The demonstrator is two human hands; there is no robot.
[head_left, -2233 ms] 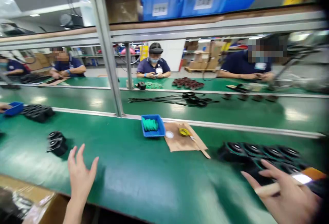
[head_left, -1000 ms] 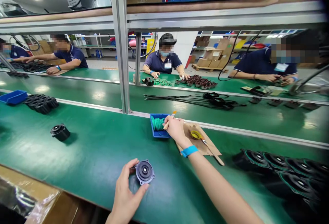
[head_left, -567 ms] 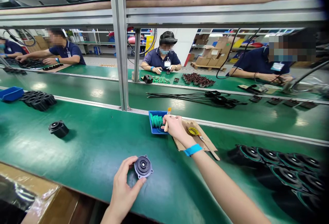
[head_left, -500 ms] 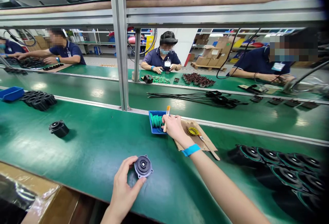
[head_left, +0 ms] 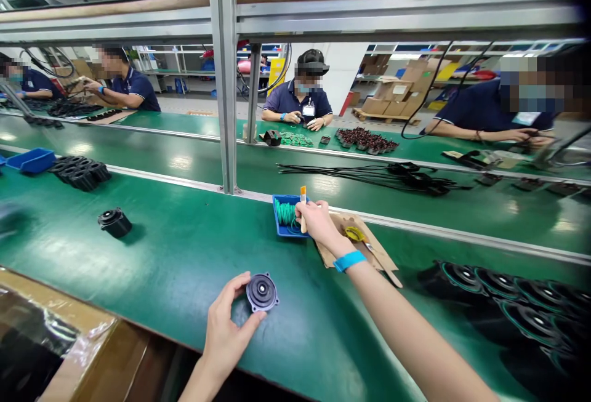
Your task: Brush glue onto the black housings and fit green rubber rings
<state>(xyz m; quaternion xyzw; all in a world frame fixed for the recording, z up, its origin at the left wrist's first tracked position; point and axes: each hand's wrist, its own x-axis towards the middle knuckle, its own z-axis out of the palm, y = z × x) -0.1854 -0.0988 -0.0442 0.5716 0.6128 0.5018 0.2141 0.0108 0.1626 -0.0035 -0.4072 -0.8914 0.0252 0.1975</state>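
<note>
Near the bench's front edge, my left hand (head_left: 231, 322) grips a round black part (head_left: 261, 292) between thumb and fingers, its ringed face turned up. My right hand (head_left: 316, 222) reaches over the right side of a blue tray (head_left: 290, 234) and holds a brush (head_left: 303, 208) with an orange tip upright. Green rings (head_left: 285, 213) fill the tray's left side; my right fingertips are partly hidden, so whether they touch a ring cannot be made out. Right of the tray, a yellow dish (head_left: 354, 234) and a wooden-handled brush (head_left: 385, 268) lie on cardboard (head_left: 325, 255).
Several black parts with green rings (head_left: 521, 319) stand at the right. One black part (head_left: 114, 222) stands at the left, with more (head_left: 82, 172) beside a blue bin (head_left: 31, 160) behind. A metal post (head_left: 225, 82) rises behind the bench. Several people work across it.
The whole view has shifted slightly, moving most things a little to the right. Both hands keep their holds. Across the bench, a person at the left has raised their hands.
</note>
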